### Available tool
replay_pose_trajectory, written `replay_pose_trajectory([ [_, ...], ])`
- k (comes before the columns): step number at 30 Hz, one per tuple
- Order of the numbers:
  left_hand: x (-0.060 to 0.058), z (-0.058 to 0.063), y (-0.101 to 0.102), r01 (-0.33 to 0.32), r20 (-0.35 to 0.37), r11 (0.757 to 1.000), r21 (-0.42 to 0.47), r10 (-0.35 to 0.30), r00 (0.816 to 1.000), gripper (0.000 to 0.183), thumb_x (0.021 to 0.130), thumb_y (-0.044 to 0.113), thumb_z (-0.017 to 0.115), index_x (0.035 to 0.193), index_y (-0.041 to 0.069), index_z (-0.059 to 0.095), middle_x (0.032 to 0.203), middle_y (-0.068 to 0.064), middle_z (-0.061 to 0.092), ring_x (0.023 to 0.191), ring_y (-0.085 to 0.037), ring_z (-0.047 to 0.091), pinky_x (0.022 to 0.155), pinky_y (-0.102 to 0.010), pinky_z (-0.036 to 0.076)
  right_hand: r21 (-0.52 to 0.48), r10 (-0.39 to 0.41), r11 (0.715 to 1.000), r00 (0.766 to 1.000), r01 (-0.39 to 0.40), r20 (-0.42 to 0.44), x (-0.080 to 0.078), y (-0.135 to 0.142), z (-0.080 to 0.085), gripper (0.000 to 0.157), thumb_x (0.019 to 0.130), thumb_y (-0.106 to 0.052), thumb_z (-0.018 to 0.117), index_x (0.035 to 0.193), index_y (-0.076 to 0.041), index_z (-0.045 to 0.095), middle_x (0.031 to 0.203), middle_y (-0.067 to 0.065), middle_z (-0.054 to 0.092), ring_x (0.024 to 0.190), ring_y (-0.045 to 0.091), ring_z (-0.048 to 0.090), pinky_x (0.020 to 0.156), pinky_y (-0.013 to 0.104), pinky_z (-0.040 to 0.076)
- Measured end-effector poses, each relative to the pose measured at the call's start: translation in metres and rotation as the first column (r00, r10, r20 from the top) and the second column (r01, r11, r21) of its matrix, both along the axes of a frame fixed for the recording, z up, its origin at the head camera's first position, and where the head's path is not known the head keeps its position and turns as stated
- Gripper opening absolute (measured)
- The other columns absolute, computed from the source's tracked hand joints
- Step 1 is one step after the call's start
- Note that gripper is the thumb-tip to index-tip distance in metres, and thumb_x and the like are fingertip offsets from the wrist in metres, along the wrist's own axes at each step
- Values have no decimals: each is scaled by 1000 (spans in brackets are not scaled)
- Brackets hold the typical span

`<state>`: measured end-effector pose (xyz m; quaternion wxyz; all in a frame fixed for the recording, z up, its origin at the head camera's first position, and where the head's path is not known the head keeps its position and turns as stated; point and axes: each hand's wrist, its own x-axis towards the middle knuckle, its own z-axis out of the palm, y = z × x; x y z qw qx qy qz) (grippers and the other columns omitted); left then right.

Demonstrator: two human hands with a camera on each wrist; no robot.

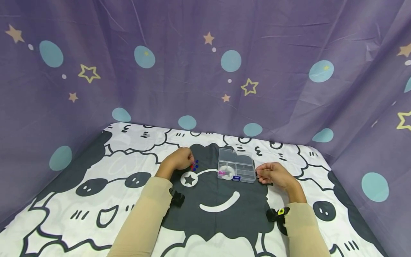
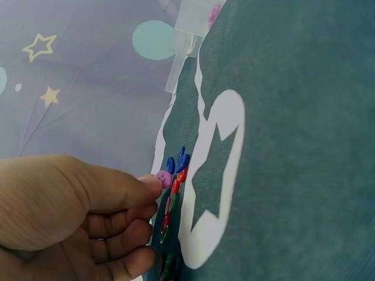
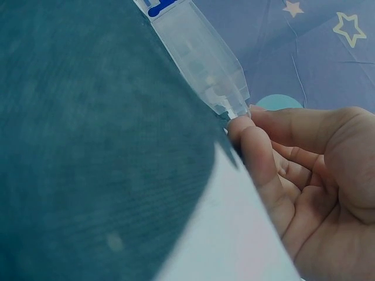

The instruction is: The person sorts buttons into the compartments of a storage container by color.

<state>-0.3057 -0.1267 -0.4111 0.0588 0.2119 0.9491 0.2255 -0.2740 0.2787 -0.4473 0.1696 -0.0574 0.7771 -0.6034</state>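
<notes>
In the left wrist view, a pink button is pinched at the fingertips of my left hand. Small blue buttons, red buttons and green buttons lie on the dark cloth right beside that hand, which hides some of them in the head view. A clear plastic compartment box with a blue latch rests to their right, its lid raised at the back. Pink pieces sit in its front left compartment. My right hand grips the box's right edge between thumb and fingers.
Beneath everything is a black-and-white cartoon-print cloth. Behind and at the sides hangs a purple curtain with stars and blue dots. A black strap device sits on each wrist.
</notes>
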Motion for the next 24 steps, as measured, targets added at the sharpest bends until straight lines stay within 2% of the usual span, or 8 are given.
replay_pose_trajectory([
  [4, -1, 0, 1, 2, 7, 1000, 10, -2, 1000, 20, 90, 1, 59, 78, 7, 74, 81, -1, 68, 76, -15, 59, 80, -36, 52, 6, -2, 1000, 1000, 2, -5, 1, 0, 0, 20, 100, 2, 56, 115, 15, 60, 84, 7, 66, 71, 12, 66, 68, 26, 58],
  [10, -1, 1, 3, 22, -17, 1000, 15, -21, 1000, 20, 92, 2, 59, 76, 7, 72, 78, 0, 65, 75, -15, 57, 80, -36, 52, 11, 3, 1000, 1000, -3, -10, 0, 1, 0, 21, 100, 1, 56, 116, 15, 59, 85, 7, 66, 71, 12, 66, 68, 26, 58],
  [18, 4, 10, 8, 64, -46, 997, 41, -62, 997, 16, 95, 4, 62, 84, 5, 74, 77, 0, 66, 76, -14, 59, 83, -38, 52, 11, 8, 1000, 1000, -8, -12, -1, 1, -1, 22, 100, 2, 55, 116, 16, 59, 85, 7, 66, 71, 13, 66, 68, 27, 58],
  [24, 7, 14, 16, 83, -46, 995, 54, -81, 996, 16, 98, 8, 62, 87, 5, 73, 74, 1, 63, 70, -13, 57, 75, -34, 51, 1, 10, 1000, 1000, -10, -8, -1, 1, -1, 21, 100, 2, 55, 115, 15, 60, 85, 7, 66, 71, 12, 67, 67, 26, 58],
])
